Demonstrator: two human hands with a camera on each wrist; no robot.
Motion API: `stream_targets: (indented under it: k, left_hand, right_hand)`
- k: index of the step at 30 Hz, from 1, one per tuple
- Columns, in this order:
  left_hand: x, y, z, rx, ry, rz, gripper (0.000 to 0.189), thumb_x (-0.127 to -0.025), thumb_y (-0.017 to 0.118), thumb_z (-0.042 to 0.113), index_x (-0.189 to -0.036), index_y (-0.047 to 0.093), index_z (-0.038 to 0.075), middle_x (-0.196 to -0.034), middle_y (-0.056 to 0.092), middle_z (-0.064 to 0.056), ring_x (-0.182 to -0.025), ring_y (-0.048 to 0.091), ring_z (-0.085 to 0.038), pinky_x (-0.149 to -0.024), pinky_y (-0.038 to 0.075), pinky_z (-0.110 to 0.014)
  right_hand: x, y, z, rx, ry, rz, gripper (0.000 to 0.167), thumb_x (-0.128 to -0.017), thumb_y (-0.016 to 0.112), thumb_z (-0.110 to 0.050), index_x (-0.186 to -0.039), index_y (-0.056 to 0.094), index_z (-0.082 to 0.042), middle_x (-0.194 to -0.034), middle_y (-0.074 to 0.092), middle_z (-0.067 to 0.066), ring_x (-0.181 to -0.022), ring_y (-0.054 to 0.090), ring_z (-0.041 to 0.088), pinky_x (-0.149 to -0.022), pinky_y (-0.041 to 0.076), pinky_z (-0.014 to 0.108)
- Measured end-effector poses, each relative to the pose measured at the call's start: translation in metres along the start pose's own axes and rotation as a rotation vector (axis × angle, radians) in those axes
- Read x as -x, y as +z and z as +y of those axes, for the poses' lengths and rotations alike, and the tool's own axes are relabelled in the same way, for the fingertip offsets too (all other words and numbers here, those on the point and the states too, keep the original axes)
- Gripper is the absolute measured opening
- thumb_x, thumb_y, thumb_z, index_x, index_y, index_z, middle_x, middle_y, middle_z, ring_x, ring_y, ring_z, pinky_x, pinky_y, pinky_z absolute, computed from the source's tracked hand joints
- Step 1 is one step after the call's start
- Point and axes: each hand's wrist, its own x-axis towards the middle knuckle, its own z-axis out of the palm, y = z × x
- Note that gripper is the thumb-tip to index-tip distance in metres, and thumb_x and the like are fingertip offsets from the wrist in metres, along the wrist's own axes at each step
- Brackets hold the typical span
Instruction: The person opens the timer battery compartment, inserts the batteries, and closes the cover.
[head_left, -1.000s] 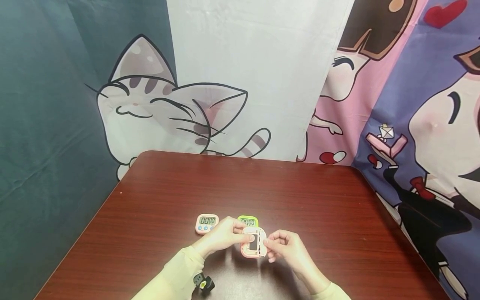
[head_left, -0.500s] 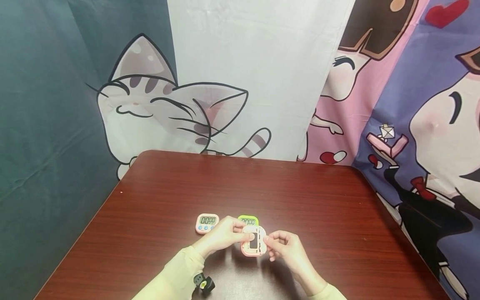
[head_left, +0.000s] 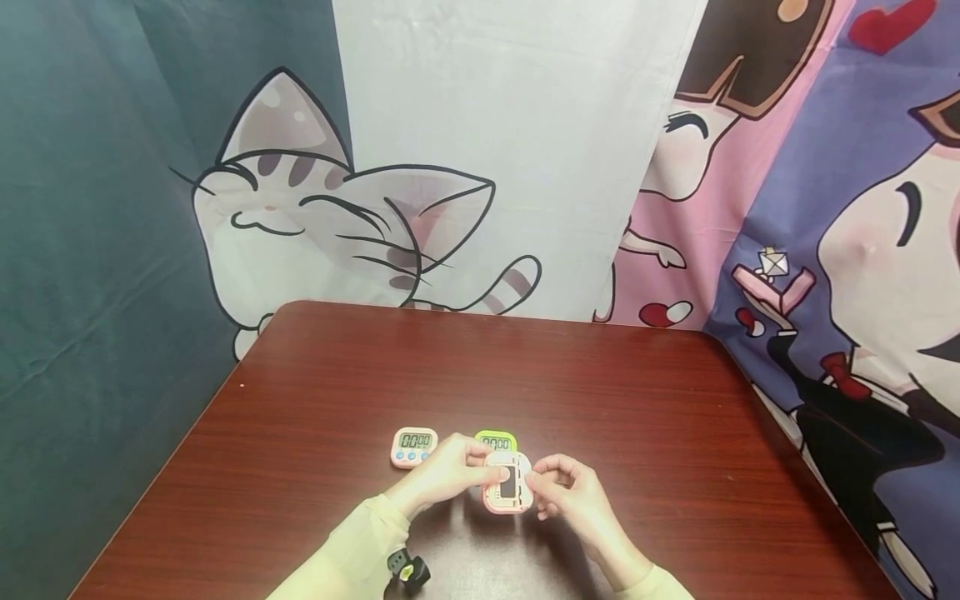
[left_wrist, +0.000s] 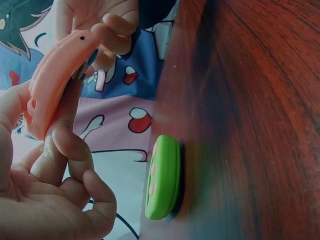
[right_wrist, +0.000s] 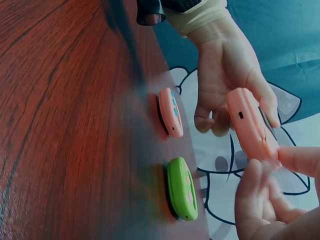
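My left hand (head_left: 450,465) grips a pink digital timer (head_left: 517,502) above the table, its thumb pressing on the white back, where a dark rectangle shows. At the timer's right edge, my right hand (head_left: 573,493) pinches the rim between thumb and forefinger. The right wrist view shows the same pink timer (right_wrist: 249,127) side-on, with a small dark slot in its edge. Behind it on the table lies a green timer (head_left: 497,440), partly covered by the held one. To the left of that, a second pink timer (head_left: 414,435) with blue buttons sits partly behind my left hand.
The reddish-brown table (head_left: 480,367) stretches beyond the hands to a cloth backdrop (head_left: 525,125) printed with cartoon figures. A black strapped device (head_left: 411,570) is worn on the left wrist.
The right hand's fingers have shifted slightly at the held timer's edge. Both hands stay in nearly the same place, and the two timers on the table have not moved.
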Motion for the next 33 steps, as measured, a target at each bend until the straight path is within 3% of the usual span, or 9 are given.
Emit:
stream_targets:
  k: [4, 9, 21, 33]
  left_hand:
    - [0.001, 0.0, 0.001, -0.001, 0.002, -0.008, 0.02, -0.084, 0.071, 0.022, -0.094, 0.07, 0.004, -0.084, 0.073, -0.007, -0.074, 0.065, -0.006, -0.07, 0.049, -0.021]
    - [0.001, 0.0, 0.0, -0.034, 0.005, -0.01, 0.019, -0.084, 0.071, 0.024, -0.093, 0.072, 0.008, -0.083, 0.072, -0.002, -0.076, 0.065, -0.007, -0.07, 0.049, -0.021]
    - [0.002, 0.002, 0.0, -0.009, 0.0, -0.055, 0.018, -0.085, 0.07, 0.022, -0.094, 0.072, 0.006, -0.084, 0.072, -0.003, -0.077, 0.065, -0.008, -0.07, 0.049, -0.022]
    - [0.004, 0.002, 0.003, 0.014, 0.008, -0.06, 0.022, -0.085, 0.07, 0.021, -0.097, 0.071, 0.003, -0.087, 0.073, -0.006, -0.077, 0.066, -0.007, -0.07, 0.05, -0.021]
  right_hand:
    - [-0.003, -0.007, 0.004, -0.008, 0.014, -0.119, 0.046, -0.09, 0.063, -0.01, -0.12, 0.048, 0.021, -0.082, 0.066, 0.009, -0.061, 0.06, 0.01, -0.059, 0.054, 0.026]
    - [-0.003, -0.011, 0.004, -0.013, 0.019, -0.216, 0.046, -0.091, 0.062, -0.011, -0.117, 0.049, 0.024, -0.078, 0.067, 0.01, -0.062, 0.063, 0.01, -0.062, 0.055, 0.028]
    - [-0.002, -0.014, 0.0, -0.016, 0.03, -0.273, 0.038, -0.089, 0.063, -0.008, -0.108, 0.053, 0.023, -0.072, 0.065, 0.004, -0.061, 0.063, 0.009, -0.061, 0.055, 0.026]
    - [0.001, -0.01, -0.003, 0.023, 0.021, -0.212, 0.035, -0.087, 0.066, -0.009, -0.104, 0.057, 0.02, -0.071, 0.065, 0.005, -0.06, 0.062, 0.01, -0.059, 0.055, 0.028]
